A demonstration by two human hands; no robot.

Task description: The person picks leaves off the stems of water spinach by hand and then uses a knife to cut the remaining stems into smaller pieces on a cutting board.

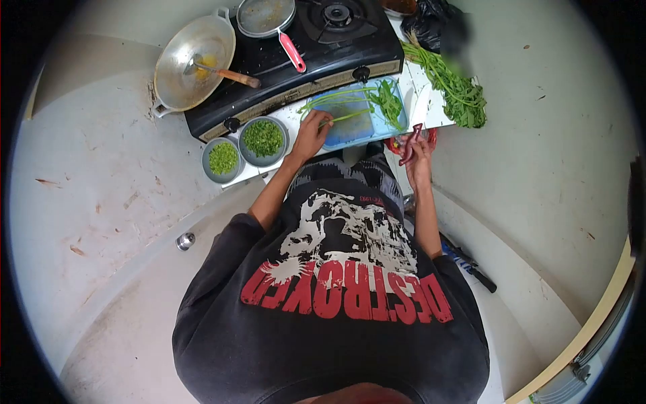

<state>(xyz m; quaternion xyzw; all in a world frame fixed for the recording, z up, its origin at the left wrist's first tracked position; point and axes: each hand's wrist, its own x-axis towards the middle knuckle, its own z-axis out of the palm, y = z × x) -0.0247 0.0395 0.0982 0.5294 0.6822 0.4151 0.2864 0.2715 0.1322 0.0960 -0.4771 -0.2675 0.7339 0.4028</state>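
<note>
My left hand (313, 136) is closed at the left edge of a blue cutting board (346, 138), its fingertips pinching thin leafy green stalks (350, 116). The stalks lie across the board, with their leaves (387, 104) spread at its right end. To the right of the board, my right hand (420, 161) is wrapped round the dark red handle of a knife (411, 143). Its pale blade (422, 106) points away from me over the white counter. Just below the knife handle, a red basket (393, 143) is partly hidden by my right hand.
Two grey bowls (285, 143) (240, 172) hold chopped greens at the left. Behind the board is a black gas stove (296, 77) with a wok (176, 64), a ladle (232, 75) and a red-handled pan (291, 50). A bunch of greens (461, 94) and a black plastic bag (431, 27) lie back right.
</note>
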